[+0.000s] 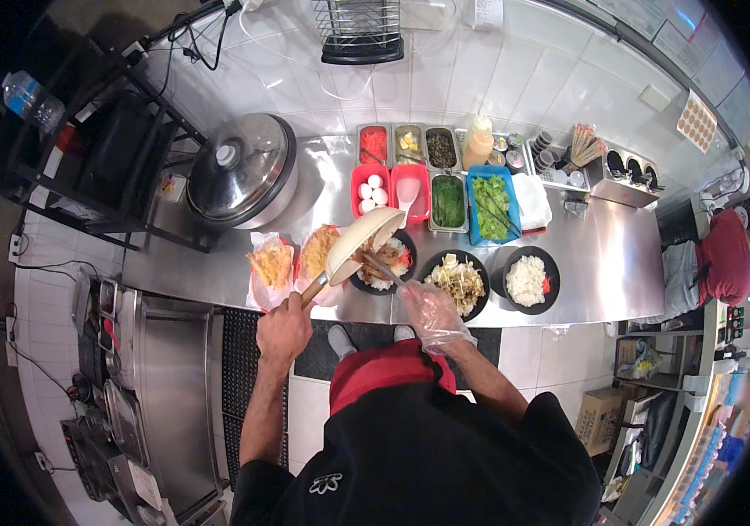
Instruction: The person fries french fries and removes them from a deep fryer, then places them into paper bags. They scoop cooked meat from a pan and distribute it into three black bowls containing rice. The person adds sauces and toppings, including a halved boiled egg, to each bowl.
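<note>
My bare left hand [284, 333] is closed round the wooden handle of a cream-coloured pan [357, 244]. The pan is tipped over a black bowl [413, 255] of rice, cooked meat and a red garnish. In a clear plastic glove, my right hand [432, 316] grips a long grey utensil [384, 265], its tip down among the meat at the pan's lip; I cannot make out its exact kind. Beside that hand stands a second black bowl [482, 307], topped with shredded food. Further right is a third black bowl [554, 294] with white rice and a little red garnish.
Paper-lined trays with golden fried food [270, 266] sit left of the pan. Behind are a red tub of eggs [373, 192], a blue tub of lettuce [491, 206] and several topping containers. A large lidded cooker [243, 167] stands back left. A co-worker [726, 259] is far right.
</note>
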The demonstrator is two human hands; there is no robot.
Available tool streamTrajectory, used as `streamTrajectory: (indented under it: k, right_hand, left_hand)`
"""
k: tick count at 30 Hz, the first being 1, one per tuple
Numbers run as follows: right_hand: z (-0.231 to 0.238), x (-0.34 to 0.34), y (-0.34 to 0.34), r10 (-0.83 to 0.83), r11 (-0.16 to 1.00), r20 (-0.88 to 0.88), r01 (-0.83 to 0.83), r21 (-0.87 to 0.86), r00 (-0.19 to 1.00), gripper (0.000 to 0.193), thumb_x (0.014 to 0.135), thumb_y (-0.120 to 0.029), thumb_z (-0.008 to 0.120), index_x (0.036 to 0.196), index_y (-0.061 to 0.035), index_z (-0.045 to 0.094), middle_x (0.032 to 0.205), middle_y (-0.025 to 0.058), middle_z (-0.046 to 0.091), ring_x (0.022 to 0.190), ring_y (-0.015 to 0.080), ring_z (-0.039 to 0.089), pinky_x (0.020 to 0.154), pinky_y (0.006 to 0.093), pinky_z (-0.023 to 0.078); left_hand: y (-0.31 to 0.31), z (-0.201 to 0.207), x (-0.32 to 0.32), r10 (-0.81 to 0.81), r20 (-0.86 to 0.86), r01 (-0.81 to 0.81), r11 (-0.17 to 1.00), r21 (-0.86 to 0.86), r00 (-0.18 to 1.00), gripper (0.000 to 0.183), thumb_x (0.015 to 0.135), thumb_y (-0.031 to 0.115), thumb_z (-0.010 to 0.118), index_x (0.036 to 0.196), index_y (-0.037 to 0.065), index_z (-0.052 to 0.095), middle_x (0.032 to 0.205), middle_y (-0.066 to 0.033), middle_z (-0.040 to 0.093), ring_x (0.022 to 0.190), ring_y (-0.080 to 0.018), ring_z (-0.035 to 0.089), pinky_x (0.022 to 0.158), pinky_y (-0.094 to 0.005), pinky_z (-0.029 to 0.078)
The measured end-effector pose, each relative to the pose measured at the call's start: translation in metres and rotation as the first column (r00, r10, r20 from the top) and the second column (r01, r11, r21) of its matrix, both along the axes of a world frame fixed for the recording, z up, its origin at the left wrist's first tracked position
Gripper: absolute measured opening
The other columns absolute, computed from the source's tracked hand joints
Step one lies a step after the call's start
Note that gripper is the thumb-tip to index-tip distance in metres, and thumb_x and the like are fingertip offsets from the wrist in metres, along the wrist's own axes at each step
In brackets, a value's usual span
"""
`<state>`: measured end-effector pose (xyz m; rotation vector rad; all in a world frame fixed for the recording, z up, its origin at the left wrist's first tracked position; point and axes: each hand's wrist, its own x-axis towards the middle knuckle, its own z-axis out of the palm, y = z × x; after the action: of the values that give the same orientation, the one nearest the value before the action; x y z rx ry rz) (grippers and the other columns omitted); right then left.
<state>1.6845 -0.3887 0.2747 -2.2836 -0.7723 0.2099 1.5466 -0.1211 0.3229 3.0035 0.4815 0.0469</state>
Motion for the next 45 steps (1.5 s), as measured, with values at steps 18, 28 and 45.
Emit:
streamTrajectory:
  k: [18, 28, 45]
  right_hand:
    - [0.022, 0.035, -0.015, -0.142, 0.989, 0.019, 0.141, 0.055, 0.990, 0.045, 0.107, -0.036, 0.048, 0.095, 0.0026, 0.067, 0.089, 0.0284, 0.067, 0.090, 0.0482, 0.065, 0.082, 0.0549, 0.050]
    - [0.016, 0.030, -0.012, -0.020, 0.999, -0.026, 0.019, -0.036, 0.999, 0.041, 0.106, -0.035, 0.049, 0.094, 0.0001, 0.066, 0.088, 0.0280, 0.068, 0.085, 0.0476, 0.066, 0.077, 0.0557, 0.051]
    - [0.019, 0.030, -0.010, -0.049, 0.996, -0.094, 0.042, -0.077, 0.994, 0.040, 0.102, -0.034, 0.056, 0.086, 0.0007, 0.068, 0.084, 0.0252, 0.067, 0.086, 0.0467, 0.066, 0.078, 0.0541, 0.052]
  left_hand:
    - [-0.009, 0.004, 0.021, -0.071, 0.021, 0.070, 0.996, 0.058, 0.997, 0.030, 0.101, 0.034, 0.064, 0.098, 0.006, 0.054, 0.081, -0.0151, 0.071, 0.068, -0.0341, 0.074, 0.057, -0.0459, 0.059]
    - [-0.007, 0.007, 0.025, -0.118, 0.068, 0.111, 0.989, 0.098, 0.991, 0.029, 0.101, 0.033, 0.064, 0.096, 0.006, 0.054, 0.080, -0.0168, 0.072, 0.067, -0.0357, 0.073, 0.057, -0.0466, 0.060]
    - [-0.001, -0.001, 0.013, -0.088, 0.030, 0.084, 0.988, 0.128, 0.996, 0.029, 0.100, 0.034, 0.065, 0.095, 0.007, 0.055, 0.078, -0.0140, 0.071, 0.065, -0.0337, 0.073, 0.055, -0.0449, 0.059]
